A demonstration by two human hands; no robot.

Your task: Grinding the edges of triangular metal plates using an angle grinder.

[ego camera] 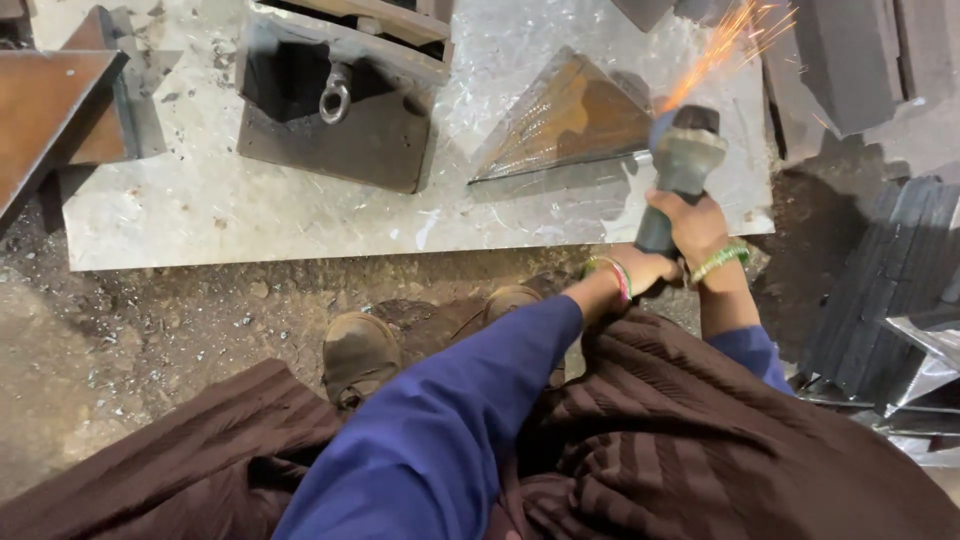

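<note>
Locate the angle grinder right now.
Head view, upper right: the angle grinder is gripped by both hands, at the right edge of the rusty triangular plate, throwing sparks.

Both arms are covered by long sleeves of deep blue cloth, smooth and unpatterned, that end short of the wrists. The left hand is bare, and its wrist carries a band of green and pink threads or bangles stacked close together. The right hand is bare too, with a band of light green beads or bangles round its wrist. From the waist down hangs a wide, loose garment of dark brown fabric, ribbed in fine parallel lines that make faint stripes and fall in soft folds. Below it show 2 worn, dust-covered tan work boots with rounded toes, the leather scuffed and dulled.
</note>
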